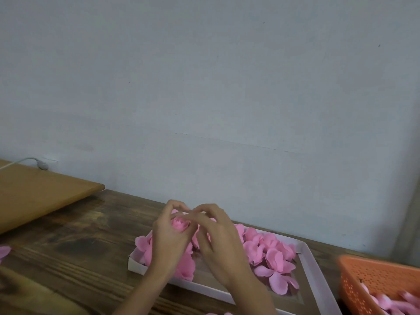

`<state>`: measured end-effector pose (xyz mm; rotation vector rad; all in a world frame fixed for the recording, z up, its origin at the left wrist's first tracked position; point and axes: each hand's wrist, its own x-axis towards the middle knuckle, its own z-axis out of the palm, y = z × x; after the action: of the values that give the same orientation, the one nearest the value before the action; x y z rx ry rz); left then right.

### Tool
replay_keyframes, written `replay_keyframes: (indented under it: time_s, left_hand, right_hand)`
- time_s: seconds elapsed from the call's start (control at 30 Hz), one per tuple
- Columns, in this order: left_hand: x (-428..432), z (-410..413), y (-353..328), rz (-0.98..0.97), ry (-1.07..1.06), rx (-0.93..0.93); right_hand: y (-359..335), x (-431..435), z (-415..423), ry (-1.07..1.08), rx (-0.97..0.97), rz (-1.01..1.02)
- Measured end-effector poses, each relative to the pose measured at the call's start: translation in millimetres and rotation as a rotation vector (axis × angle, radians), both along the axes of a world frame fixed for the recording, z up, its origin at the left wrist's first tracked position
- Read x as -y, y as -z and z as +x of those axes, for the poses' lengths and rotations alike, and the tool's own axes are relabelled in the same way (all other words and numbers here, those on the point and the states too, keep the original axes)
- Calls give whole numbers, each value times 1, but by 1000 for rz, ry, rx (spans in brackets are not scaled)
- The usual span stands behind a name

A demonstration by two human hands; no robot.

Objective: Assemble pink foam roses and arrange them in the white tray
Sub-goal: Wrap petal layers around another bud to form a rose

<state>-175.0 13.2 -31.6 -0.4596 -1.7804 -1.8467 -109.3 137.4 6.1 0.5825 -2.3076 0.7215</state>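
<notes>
My left hand point(169, 237) grips a pink foam rose point(180, 224) above the near left part of the white tray point(311, 264). My right hand point(219, 237) is right beside it, its curled fingers pinching the rose's outer petals from the right. Both hands meet fingertip to fingertip over the flower. Several finished pink roses point(271, 251) lie in the tray, mostly along its far side and left corner; part of them is hidden behind my hands.
An orange perforated basket point(372, 278) holding pink foam pieces stands at the right edge. A lighter wooden board point(41, 194) lies at the back left on the dark wooden table point(86, 246). A loose pink petal point(4, 251) sits at the far left. A wall rises close behind.
</notes>
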Motion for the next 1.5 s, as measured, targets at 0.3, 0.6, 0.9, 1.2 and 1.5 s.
replay_keyframes:
  time_s: [0.3, 0.6, 0.9, 1.2, 1.5]
  left_hand:
    - [0, 0, 2, 77, 108, 37]
    - [-3, -1, 3, 99, 211, 66]
    - [-5, 3, -7, 259, 418, 258]
    - [-2, 5, -4, 404, 205, 315]
    - [3, -7, -6, 543, 464, 438]
  right_hand:
    - [0, 2, 4, 42, -52, 37]
    - [3, 1, 3, 87, -76, 81]
    - [9, -3, -1, 70, -13, 92]
    - [25, 35, -6, -155, 549, -871]
    - [29, 36, -14, -197, 677, -1091]
